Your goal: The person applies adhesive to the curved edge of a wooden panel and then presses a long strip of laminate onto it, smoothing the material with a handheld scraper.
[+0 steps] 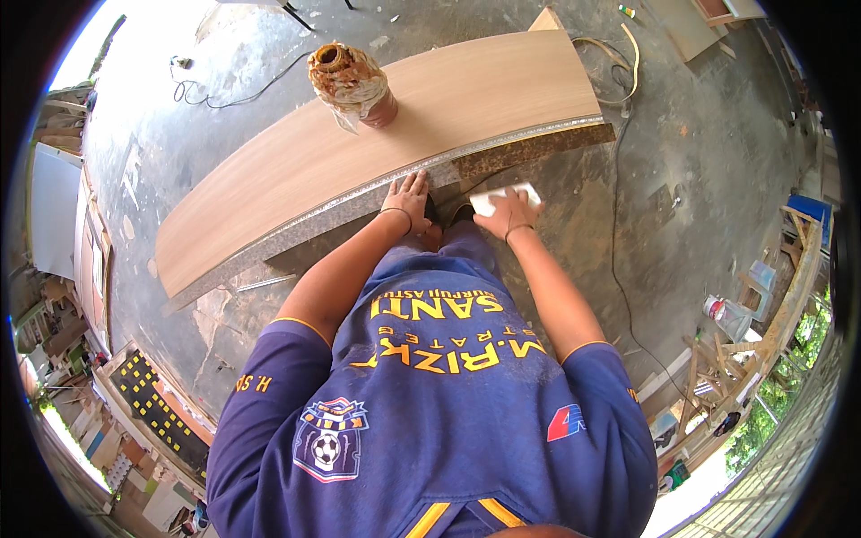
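Dusty concrete floor: keep your left hand (409, 197), grip open, flat on the board (377, 143) edge, while your right hand (508, 212) grips the white block (505, 196) flush.

Bright daylight fills the scene, strongest at the upper left, where the concrete floor (161, 54) burns out to near white. The wooden board (359, 134) is evenly lit with a soft sheen, and it casts a dark shadow beneath its near edge. Fisheye distortion bends the board into an arc and squeezes the clutter toward the black circular rim. The centre is sharp; the edges smear slightly.
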Tool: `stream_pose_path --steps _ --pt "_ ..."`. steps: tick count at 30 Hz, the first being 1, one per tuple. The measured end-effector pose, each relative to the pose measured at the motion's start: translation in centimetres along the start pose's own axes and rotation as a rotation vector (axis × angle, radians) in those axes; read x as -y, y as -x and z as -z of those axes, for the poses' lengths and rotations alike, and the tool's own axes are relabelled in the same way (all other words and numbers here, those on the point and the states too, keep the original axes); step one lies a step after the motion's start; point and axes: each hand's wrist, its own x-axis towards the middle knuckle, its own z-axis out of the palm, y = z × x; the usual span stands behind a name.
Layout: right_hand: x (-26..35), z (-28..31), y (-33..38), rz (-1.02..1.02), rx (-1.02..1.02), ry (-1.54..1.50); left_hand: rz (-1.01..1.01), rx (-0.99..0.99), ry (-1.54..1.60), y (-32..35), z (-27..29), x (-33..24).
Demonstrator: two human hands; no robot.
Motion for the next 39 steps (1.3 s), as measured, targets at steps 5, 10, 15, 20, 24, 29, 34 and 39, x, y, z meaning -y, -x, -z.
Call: stream_pose_path --steps 5,10,15,20,24,29,34,39 --pt "-5.9 -6.5 1.1 0.18 -0.076 -0.802 -0.038 -0.287 0.066 -0.1 -3.5 2.1" --pt "-9.6 -5.0 5.2 0.236 0.345 -2.185 0.321 -0.376 0.144 3.9 -6.2 6.5" --pt "-10.5 -3.7 8.5 0.434 0.339 -2.551 0.445 -0.464 0.039 6.9 -9.2 11.3" --pt "-9.4 -3.5 10.6 0.464 0.279 -2.554 0.35 -0.503 0.051 7.1 -8.2 13.1" --pt "-7.4 -4.0 11.3 0.498 0.275 -2.552 0.252 -0.545 0.008 7.5 -8.3 13.9" --pt "-3.7 -4.5 11.9 0.559 0.274 -2.626 0.091 -0.581 0.017 6.9 -7.6 13.3" --pt "1.1 -4.6 12.5 0.578 0.242 -2.689 0.04 -0.636 0.032 6.2 -8.2 13.4" --pt "4.3 -4.7 13.5 0.58 0.182 -2.653 0.013 -0.623 0.081 6.3 -7.3 12.7"
